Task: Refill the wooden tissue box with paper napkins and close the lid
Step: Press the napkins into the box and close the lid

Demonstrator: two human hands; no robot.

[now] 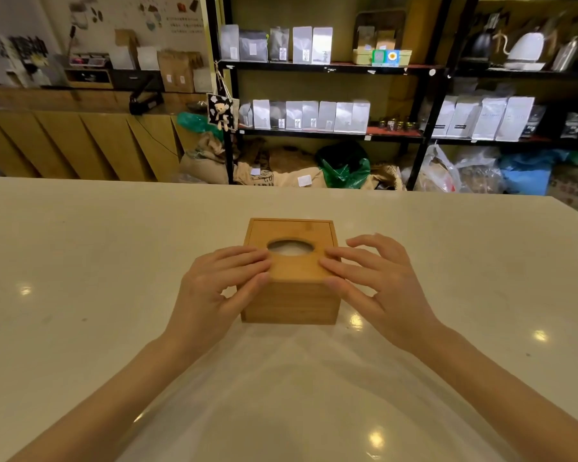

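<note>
A square wooden tissue box (pixel 289 303) stands on the pale table (pixel 80 261), straight ahead of me. Its sliding lid (pixel 291 233) lies flat on top, with an oval opening (pixel 290 246) through which white paper napkins show. My left hand (pixel 214 285) rests on the lid's near left corner, fingers flat on the wood and thumb against the front left edge. My right hand (pixel 371 278) mirrors it on the near right corner, fingers spread over the lid and the thumb at the front edge. Neither hand grips anything.
The table's far edge (pixel 281 186) runs across the view. Beyond it stand black shelves (pixel 327 66) with white coffee bags, sacks on the floor and a wooden counter (pixel 64 141) at the left.
</note>
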